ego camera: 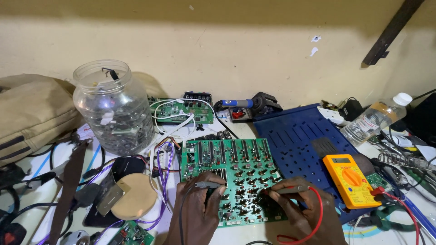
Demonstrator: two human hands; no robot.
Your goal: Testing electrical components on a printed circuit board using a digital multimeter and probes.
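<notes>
Holding two meter probes against a green circuit board [229, 179] near the table's [247, 130] front edge, I work from above. My left hand [197, 213] is closed around the black probe [206, 185], my right hand [309, 213] around the red probe [290, 189]; both tips seem to touch the board's lower rows. A yellow multimeter [350, 179] lies to the right on a blue tray [295, 136]. Probing looks under way; its screen is too small to read.
</notes>
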